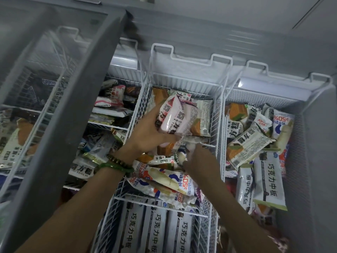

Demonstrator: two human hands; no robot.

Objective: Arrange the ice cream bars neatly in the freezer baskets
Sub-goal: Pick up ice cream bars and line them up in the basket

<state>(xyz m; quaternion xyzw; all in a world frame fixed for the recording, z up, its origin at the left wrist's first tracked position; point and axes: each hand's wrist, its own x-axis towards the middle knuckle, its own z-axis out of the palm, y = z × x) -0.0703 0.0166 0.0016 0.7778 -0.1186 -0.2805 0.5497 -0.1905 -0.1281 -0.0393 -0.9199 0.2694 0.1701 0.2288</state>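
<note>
My left hand [145,132] grips a bunch of pink-and-white wrapped ice cream bars [173,117] over the middle white wire basket [189,61]. My right hand [198,159] reaches into the same basket just below, its fingers on a clear-wrapped white bar [184,154]; how firmly it grips is unclear. Orange-and-green bars [200,125] lie in the basket's far half. A white bar with blue and red print [164,179] lies across the basket's divider under my forearms. Grey chocolate bars [158,232] stand in a row in the near half.
The grey sliding freezer lid [73,110] covers the left side, with more bars under its glass. The right basket [313,77] holds a loose heap of mixed bars [251,143]. Another basket [127,77] with stacked bars sits left of the middle one.
</note>
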